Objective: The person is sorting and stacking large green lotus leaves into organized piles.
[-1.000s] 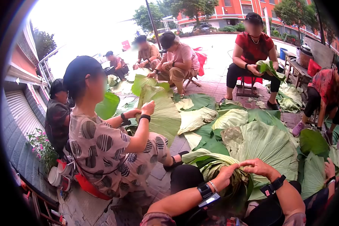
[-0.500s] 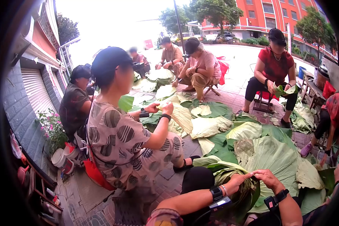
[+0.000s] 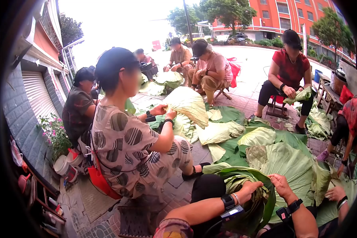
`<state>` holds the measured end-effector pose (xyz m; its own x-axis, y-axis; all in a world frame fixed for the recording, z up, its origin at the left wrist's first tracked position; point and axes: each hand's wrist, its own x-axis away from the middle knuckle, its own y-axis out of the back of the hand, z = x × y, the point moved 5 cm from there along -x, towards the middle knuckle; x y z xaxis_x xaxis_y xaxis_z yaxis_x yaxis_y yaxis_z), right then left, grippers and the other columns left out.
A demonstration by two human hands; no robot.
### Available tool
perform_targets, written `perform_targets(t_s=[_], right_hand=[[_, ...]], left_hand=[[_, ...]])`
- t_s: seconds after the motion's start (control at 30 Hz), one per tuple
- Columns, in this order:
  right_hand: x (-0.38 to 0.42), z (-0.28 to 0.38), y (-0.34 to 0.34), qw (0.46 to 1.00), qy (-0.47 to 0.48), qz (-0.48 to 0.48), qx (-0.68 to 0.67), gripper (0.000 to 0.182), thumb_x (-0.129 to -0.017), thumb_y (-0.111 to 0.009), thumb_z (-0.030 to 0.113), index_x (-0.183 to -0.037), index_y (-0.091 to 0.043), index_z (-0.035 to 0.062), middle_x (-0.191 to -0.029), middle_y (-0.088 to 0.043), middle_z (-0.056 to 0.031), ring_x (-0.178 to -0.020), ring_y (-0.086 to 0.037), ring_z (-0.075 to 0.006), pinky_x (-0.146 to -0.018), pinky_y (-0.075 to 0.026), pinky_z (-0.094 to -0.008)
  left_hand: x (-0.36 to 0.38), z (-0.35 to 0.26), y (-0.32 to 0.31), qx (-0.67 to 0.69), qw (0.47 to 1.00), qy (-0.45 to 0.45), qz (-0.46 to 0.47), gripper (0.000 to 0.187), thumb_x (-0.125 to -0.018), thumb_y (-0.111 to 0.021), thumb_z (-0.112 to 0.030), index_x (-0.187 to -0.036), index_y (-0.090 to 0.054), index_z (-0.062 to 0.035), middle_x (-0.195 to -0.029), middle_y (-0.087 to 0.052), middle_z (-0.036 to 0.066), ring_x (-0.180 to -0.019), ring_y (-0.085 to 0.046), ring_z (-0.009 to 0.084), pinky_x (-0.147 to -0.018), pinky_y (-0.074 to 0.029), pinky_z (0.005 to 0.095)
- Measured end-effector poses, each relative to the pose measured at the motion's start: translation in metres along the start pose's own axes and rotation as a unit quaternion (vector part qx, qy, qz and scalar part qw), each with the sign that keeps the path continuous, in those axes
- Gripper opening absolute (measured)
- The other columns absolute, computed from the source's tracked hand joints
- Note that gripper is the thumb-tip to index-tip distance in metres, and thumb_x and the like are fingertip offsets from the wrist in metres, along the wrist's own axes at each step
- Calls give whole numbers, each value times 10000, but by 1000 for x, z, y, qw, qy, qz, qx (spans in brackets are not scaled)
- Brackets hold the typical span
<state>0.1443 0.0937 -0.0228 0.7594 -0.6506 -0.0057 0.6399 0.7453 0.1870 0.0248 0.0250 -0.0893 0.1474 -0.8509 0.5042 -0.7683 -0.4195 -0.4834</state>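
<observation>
My left hand [image 3: 249, 191], with a bracelet and a black wrist device, is closed around a folded bundle of lotus leaves [image 3: 235, 177] above my lap. The layered edges of the bundle fan out beside my wrist. My right hand [image 3: 281, 185] is closed in a pinch on the rim of a dark green lotus leaf [image 3: 269, 204], which curves down between my hands. Just beyond, a broad pale lotus leaf [image 3: 289, 166] lies spread on the pile. My lower fingers are partly hidden by the leaves.
At my left sits a person in a patterned shirt [image 3: 119, 139] holding a pale leaf [image 3: 186, 105]. Another person's hand [image 3: 336, 193] is close on my right. Several seated people surround the leaf pile [image 3: 218, 133]. White buckets [image 3: 62, 166] stand by the left wall.
My hands have moved apart, and the green leaf's rim now shows stretched between them. The neighbour on the left has raised and spread a pale leaf. A hand on the right has moved inward.
</observation>
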Motion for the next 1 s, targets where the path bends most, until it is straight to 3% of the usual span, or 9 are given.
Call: perform_targets(t_s=[0.17, 0.3, 0.5, 0.57, 0.7, 0.9, 0.97, 1.0], right_hand=[[-7, -11, 13, 997, 25, -63, 23, 269, -900, -482, 196, -945, -577, -51, -807, -611, -13, -717, -536, -64, -652, -436, -203], [-7, -8, 8, 999, 23, -42, -8, 263, -900, -483, 192, -933, -581, -50, -794, -610, -13, -696, -533, -64, -637, -432, -199], [-15, -33, 24, 996, 31, -78, 5, 251, -899, -483, 183, -923, -583, -46, -773, -606, -15, -675, -532, -68, -627, -432, -205], [-21, -47, 40, 989, 44, -132, -54, 232, -889, -491, 160, -906, -584, -52, -748, -597, -5, -657, -521, -65, -612, -436, -213], [-32, -75, 86, 960, 41, -261, -95, 210, -885, -477, 136, -880, -583, -45, -725, -591, -12, -616, -518, -78, -594, -432, -220], [-27, -69, 130, 932, 80, -335, -114, 237, -891, -458, 163, -923, -569, -44, -772, -580, -24, -700, -515, -89, -647, -417, -236], [-19, -65, 161, 892, 121, -430, 71, 278, -901, -451, 208, -950, -562, -42, -756, -570, -17, -702, -507, -85, -646, -410, -245], [-14, -55, 170, 868, 98, -454, 177, 304, -923, -428, 230, -983, -555, -40, -814, -589, -58, -726, -516, -134, -676, -414, -276]], left_hand=[[-9, 4, 3, -11, 1000, -5, -4, 153, -691, -637, -70, -788, -600, 43, -752, -631, 100, -603, -600, 188, -562, -482, 280], [-14, 8, 3, -8, 1000, 7, -5, 167, -685, -624, -62, -805, -589, 49, -740, -624, 105, -606, -598, 195, -558, -489, 295], [-16, 6, 5, -24, 998, -49, 18, 121, -706, -625, -114, -702, -609, 6, -727, -618, 69, -621, -575, 163, -569, -460, 266], [-13, 3, 4, -8, 998, -58, -7, 152, -657, -639, -108, -662, -560, 21, -673, -574, 68, -551, -528, 154, -503, -425, 294], [-15, 0, 7, -23, 994, -103, -6, 146, -646, -638, -103, -638, -552, 14, -650, -557, 60, -536, -504, 150, -500, -414, 299], [-17, -2, 8, 7, 995, -98, -5, 147, -639, -637, -95, -625, -543, 18, -624, -549, 76, -536, -503, 162, -498, -415, 307], [-23, -1, 13, -27, 995, -84, -48, 158, -650, -639, -103, -619, -542, 17, -633, -563, 94, -539, -527, 182, -500, -429, 311], [-21, -3, 13, -26, 995, -85, -48, 158, -650, -639, -103, -619, -542, 17, -633, -563, 94, -539, -527, 182, -500, -429, 311]])
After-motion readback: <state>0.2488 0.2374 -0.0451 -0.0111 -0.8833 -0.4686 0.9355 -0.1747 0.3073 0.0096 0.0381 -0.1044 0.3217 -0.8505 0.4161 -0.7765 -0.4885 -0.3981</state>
